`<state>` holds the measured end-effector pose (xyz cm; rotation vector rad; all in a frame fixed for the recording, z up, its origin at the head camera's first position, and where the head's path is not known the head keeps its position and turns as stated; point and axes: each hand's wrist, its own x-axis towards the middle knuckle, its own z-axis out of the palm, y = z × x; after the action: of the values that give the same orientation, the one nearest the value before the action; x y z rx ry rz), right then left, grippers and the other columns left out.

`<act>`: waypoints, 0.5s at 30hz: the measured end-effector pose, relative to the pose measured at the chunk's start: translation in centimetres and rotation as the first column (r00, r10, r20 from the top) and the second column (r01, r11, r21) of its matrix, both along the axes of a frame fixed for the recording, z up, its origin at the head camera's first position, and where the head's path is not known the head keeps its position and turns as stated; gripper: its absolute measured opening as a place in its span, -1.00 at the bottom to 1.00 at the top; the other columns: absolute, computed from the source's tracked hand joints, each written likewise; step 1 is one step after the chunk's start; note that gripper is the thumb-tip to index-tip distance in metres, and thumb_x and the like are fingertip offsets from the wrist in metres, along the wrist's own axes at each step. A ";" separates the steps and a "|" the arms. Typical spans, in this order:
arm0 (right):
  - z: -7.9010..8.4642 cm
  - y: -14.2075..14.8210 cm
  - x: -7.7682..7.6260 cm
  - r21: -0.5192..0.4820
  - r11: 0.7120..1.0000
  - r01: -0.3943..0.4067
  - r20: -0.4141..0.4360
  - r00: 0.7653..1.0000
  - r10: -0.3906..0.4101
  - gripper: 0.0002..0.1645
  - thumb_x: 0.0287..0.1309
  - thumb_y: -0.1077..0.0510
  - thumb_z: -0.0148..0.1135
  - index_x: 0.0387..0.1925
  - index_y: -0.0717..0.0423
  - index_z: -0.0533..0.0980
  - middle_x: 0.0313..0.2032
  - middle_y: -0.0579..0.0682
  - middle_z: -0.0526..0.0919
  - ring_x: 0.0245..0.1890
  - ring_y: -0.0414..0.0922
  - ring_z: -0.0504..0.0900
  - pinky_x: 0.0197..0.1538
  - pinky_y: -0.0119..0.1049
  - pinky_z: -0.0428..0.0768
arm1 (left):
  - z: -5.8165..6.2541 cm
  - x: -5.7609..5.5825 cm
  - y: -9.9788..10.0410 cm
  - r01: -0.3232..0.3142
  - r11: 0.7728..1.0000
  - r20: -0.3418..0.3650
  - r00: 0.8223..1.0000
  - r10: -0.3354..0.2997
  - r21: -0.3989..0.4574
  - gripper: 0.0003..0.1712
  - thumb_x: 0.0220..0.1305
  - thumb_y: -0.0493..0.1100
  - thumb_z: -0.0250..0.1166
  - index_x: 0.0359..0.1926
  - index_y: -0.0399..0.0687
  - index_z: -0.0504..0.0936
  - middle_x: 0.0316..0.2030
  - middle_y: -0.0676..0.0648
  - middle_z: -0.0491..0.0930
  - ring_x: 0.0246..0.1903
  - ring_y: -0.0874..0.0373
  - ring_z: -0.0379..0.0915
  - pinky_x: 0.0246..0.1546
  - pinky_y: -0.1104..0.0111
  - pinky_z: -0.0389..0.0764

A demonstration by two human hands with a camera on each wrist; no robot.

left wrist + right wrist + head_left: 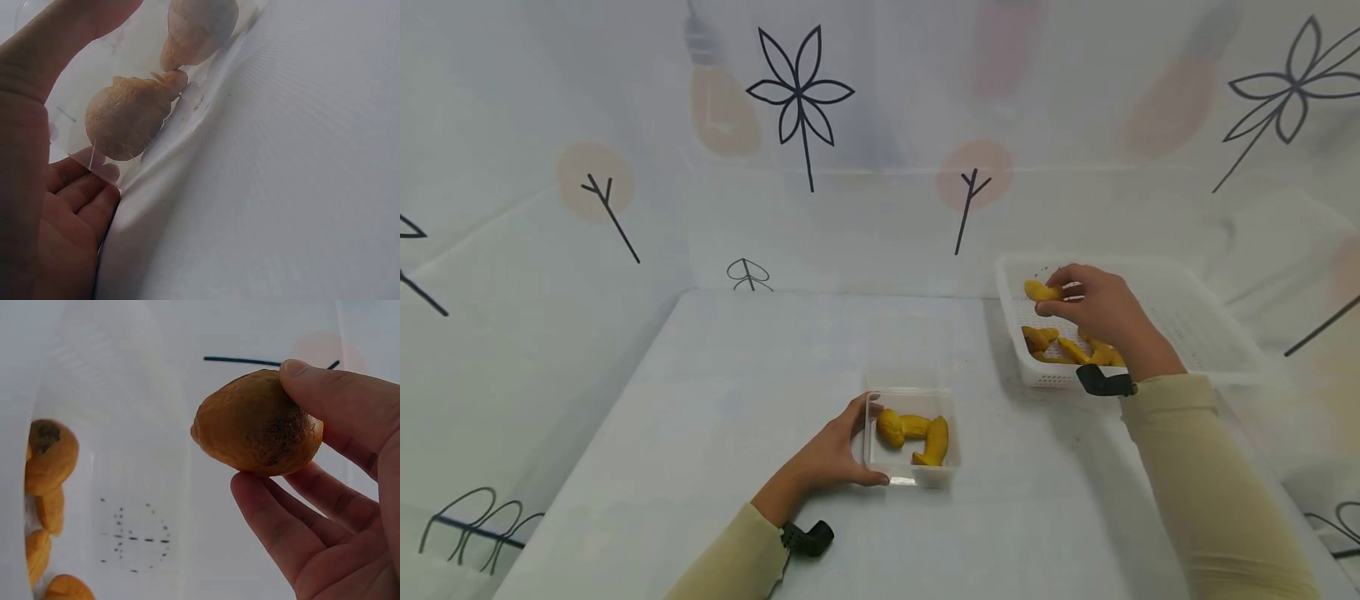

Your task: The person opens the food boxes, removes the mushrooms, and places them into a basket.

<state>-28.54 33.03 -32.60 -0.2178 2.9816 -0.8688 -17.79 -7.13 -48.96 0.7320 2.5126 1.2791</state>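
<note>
My left hand (833,450) grips the left side of a small clear plastic box (955,467), thumb at the near corner and fingers at the far one. Two yellow mushrooms (936,442) with rounded caps and stems lie in it; the left wrist view shows them through the wall, one mushroom (128,119) near the fingers. Over the white plastic basket (1195,325), my right hand (1097,304) pinches another yellow mushroom (256,422) between thumb and fingers. It has a dark rough patch. More yellow mushrooms (1037,337) lie on the basket floor below that hand.
The basket has perforated walls and stands at the back right of the white-covered table (760,358). A patterned white sheet (880,208) rises behind the table and along its sides.
</note>
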 end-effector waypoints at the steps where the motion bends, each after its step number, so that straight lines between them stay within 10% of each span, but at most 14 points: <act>1: -0.2 0.2 -0.1 0.004 1.000 0.005 0.006 1.000 -0.005 -0.34 0.14 -0.24 0.29 0.11 0.10 0.41 0.14 0.21 0.49 0.21 0.25 0.43 0.12 0.20 0.52 | 0.0 0.0 0.0 -0.002 1.000 0.001 1.000 0.002 0.000 0.37 -0.21 0.26 0.56 0.50 0.10 -0.09 0.39 0.04 0.27 0.43 0.08 0.15 0.40 0.14 0.26; 15: -2.4 1.9 -0.6 0.042 0.998 0.039 0.081 0.996 -0.043 -0.40 0.15 -0.16 0.30 0.08 0.13 0.44 0.18 0.24 0.45 0.18 0.25 0.43 0.02 0.14 0.54 | -0.4 0.0 0.2 -0.010 1.000 0.007 1.000 0.010 -0.001 0.38 -0.22 0.26 0.56 0.51 0.10 -0.10 0.40 0.08 0.25 0.44 0.12 0.12 0.41 0.15 0.25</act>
<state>-29.18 34.89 -35.04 -0.1175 2.9345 -0.7995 -17.75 -6.93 -49.37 0.7142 2.5140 1.2819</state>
